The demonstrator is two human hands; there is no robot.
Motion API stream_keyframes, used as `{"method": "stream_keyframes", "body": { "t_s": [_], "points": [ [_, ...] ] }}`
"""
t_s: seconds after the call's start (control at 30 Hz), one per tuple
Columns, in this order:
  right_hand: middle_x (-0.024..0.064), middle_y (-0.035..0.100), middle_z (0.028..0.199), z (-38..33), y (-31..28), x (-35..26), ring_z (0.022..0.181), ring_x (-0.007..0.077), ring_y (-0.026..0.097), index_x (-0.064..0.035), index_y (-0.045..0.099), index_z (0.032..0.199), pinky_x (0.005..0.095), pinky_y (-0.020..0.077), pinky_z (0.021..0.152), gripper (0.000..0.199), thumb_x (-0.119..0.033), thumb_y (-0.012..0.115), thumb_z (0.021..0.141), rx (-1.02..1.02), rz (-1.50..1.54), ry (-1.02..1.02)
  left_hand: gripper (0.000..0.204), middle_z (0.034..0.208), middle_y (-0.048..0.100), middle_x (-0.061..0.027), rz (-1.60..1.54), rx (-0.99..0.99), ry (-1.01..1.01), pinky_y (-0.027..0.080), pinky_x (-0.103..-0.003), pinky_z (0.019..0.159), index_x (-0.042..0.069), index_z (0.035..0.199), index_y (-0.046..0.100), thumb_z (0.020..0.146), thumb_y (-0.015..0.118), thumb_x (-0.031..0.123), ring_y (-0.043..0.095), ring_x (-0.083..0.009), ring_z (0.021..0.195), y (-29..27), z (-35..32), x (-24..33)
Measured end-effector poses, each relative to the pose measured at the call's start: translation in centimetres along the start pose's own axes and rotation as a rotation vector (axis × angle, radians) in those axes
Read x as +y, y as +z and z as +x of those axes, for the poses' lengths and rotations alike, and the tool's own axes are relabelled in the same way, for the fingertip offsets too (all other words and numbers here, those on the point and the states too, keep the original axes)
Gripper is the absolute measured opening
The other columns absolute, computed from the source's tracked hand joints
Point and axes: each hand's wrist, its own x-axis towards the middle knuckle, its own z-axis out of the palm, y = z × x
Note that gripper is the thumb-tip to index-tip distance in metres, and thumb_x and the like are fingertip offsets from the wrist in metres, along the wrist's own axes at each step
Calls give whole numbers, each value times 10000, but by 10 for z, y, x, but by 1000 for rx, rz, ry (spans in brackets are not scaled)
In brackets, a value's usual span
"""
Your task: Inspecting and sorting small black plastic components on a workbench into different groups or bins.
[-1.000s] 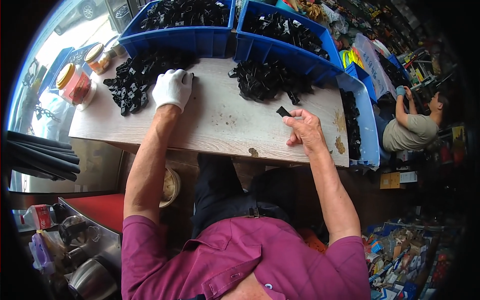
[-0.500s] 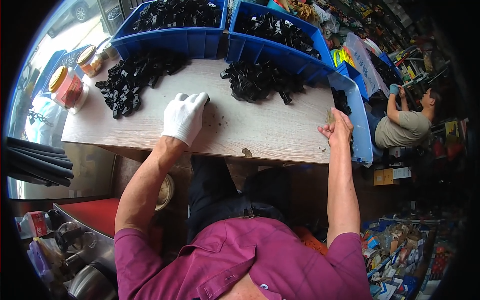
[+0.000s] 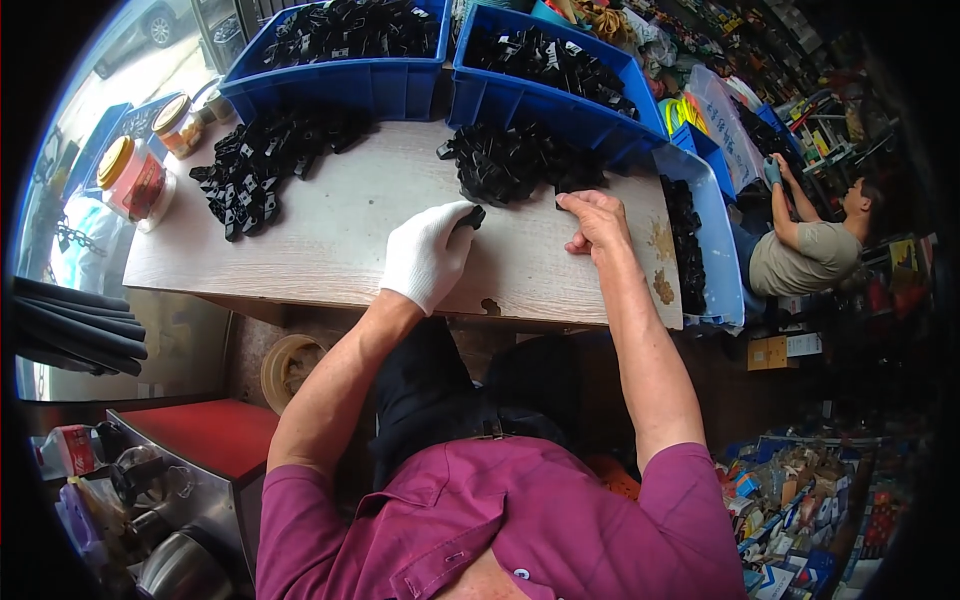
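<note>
My left hand, in a white knit glove, is closed round a small black plastic part that sticks out past its fingertips above the table. My bare right hand reaches the near edge of the right-hand pile of black plastic parts. Its thumb and forefinger pinch a dark part there, mostly hidden by the fingers. Farther left on the pale wood-grain table lies a second pile of black plastic parts.
Two blue bins full of black parts stand along the table's far side. A pale blue bin adjoins its right edge. Yellow-lidded jars stand at the left corner. A co-worker is beyond the right side.
My left hand has moved right, and the black part in it now shows. My right hand has come left from the pale blue bin's edge to the right-hand pile.
</note>
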Motion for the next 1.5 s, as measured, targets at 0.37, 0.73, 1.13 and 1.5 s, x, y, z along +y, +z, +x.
{"method": "stream_keyframes", "body": {
  "t_s": [0.37, 0.73, 1.13, 1.5],
  "points": [
    [-45, 516, 536, -48, 15, 29, 380, 65, 406, -59, 701, 932, 288, 502, 439, 151, -172, 797, 902, -277, 378, -169, 326, 1038, 762, -143, -850, 39, -604, 559, -297, 835, -48, 1218, 696, 931, 667, 103, 711, -180, 927, 56, 25, 27],
    [-1, 636, 690, -52, 31, 31, 459, 64, 465, -29, 635, 1172, 226, 402, 437, 426, -160, 854, 832, -232, 221, -177, 318, 1107, 754, -175, -463, -175, -296, 577, -338, 843, 2, 1202, 714, 894, 646, 50, 743, -251, 961, 43, 26, 14],
    [7, 611, 627, -55, 36, 9, 405, 78, 489, -12, 675, 1154, 261, 434, 378, 310, -50, 727, 851, -344, -45, -122, 295, 1032, 715, -107, 70, -193, 281, 565, -412, 848, 105, 1119, 726, 836, 655, 69, 675, -345, 966, 23, 16, 3],
    [-46, 533, 606, -57, 35, 12, 434, 49, 451, -10, 693, 1155, 254, 438, 388, 303, -62, 747, 861, -353, -59, -152, 308, 1084, 721, -75, 78, -257, 348, 554, -398, 893, 103, 1135, 726, 834, 663, 85, 673, -311, 1010, 24, 21, -8]
  ]
}}
